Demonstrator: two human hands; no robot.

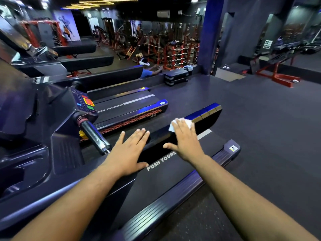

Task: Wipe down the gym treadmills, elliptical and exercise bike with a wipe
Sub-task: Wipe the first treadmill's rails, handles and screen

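- Right hand (pixel 184 138) presses a white crumpled wipe (pixel 175 125) flat-fingered on the glossy black treadmill rail (pixel 205 119), toward 1 o'clock.
- Left hand (pixel 129 150) rests open, holding nothing.
- Risk: the unpinched wipe could slide free.

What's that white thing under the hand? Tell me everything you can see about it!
It is a wipe, a small white sheet that looks like thin paper or soft cloth. Most of it is hidden under the right hand, whose straight fingers press it flat. Only its edges peek out: a corner on the left of the fingers and a rumpled bit past the fingertips. It lies on the glossy black arm of the treadmill. The left hand rests on the same arm, not touching the wipe.
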